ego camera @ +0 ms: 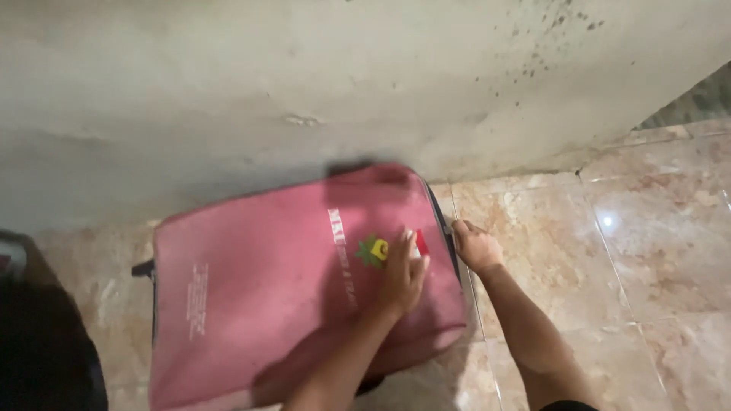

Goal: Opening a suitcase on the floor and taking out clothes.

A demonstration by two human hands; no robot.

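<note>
A large pink fabric suitcase (259,281) lies flat on the tiled floor against a pale wall, with white print and a small coloured emblem on its top. My left hand (402,272) rests flat on the top near the right end, fingers spread over the emblem. My right hand (474,245) is at the suitcase's right edge, fingers curled at the dark zipper strip (445,228). What the fingers pinch is too small to make out.
A stained pale wall (343,84) runs behind the suitcase. Glossy beige marble-look tiles (632,251) stretch to the right. A dark bulky object (38,335) fills the lower left corner. A dark strap (142,268) sticks out at the suitcase's left side.
</note>
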